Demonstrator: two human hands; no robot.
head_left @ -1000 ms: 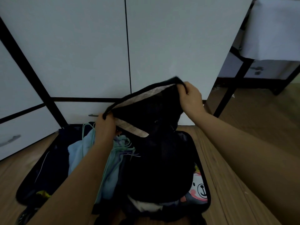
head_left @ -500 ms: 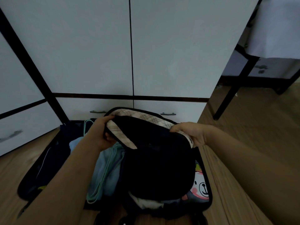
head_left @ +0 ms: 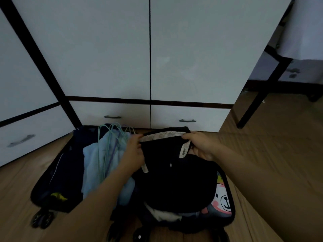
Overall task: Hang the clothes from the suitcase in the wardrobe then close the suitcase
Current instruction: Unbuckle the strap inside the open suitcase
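Note:
A dark open suitcase (head_left: pixel 52 182) lies on the wooden floor before the white wardrobe (head_left: pixel 150 49), whose doors are shut. A black garment (head_left: pixel 176 182) with a light checked waistband lies over the suitcase's right half. My left hand (head_left: pixel 135 152) grips the waistband's left end and my right hand (head_left: pixel 201 145) grips its right end. Pale green wire hangers (head_left: pixel 111 137) rest on a light blue garment (head_left: pixel 92 165) in the left half. A cartoon-bear printed item (head_left: pixel 222 199) shows at the right edge.
Two drawers with metal handles (head_left: pixel 187 120) run under the wardrobe doors. Another drawer handle (head_left: pixel 21 140) is at the left. A black-legged table (head_left: pixel 258 100) with a white cloth stands at the right. Suitcase wheels (head_left: pixel 42 219) stick out at the lower left.
Both hands have lowered the black garment from chest height down onto the suitcase, still holding its waistband. The hangers on the blue garment are now uncovered.

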